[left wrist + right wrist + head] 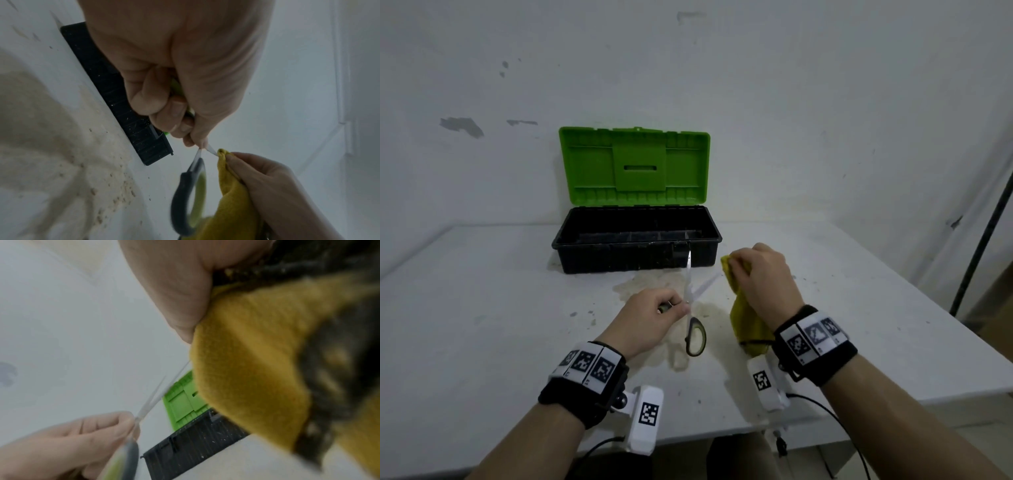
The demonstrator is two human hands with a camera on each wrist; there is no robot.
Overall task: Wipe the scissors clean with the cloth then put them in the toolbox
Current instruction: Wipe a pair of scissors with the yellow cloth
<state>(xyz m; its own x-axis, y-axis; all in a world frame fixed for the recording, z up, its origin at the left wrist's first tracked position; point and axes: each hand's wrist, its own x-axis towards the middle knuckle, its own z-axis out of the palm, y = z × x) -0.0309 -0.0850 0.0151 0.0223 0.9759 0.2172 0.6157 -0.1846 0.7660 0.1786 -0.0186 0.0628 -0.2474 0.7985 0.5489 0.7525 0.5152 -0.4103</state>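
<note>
The scissors (693,308) are held above the table, spread open, with two thin silver blades and black handle loops lined in yellow-green. One blade points toward the toolbox (637,240); the other angles right toward the cloth (743,318). One loop hangs free below the pivot, and the other sits inside the left hand (650,317), whose fingers are curled round it close to the pivot. In the left wrist view the free loop is blurred, so its exact shape is hard to judge.

The cloth is mustard yellow and fuzzy, bunched lengthwise, with a dark edging at its lower end. The right hand (763,277) pinches its upper end between thumb and fingers, and that end seems to wrap the tip of the right-pointing blade; the contact itself is hidden by the fabric.

The toolbox stands open just beyond the scissors, with a black, dusty tray split by dividers along its far side and a bright green lid raised upright.

The table (482,308) is white and scuffed, with a pale brownish stain under the hands and dark specks scattered about. Behind it is a white wall (791,102) with grey patches where the paint has chipped. A dark pole (983,240) leans at the right edge.

Count: one pair of scissors, one cloth, one toolbox, two hands, each wrist wearing a black band with marker tags.
</note>
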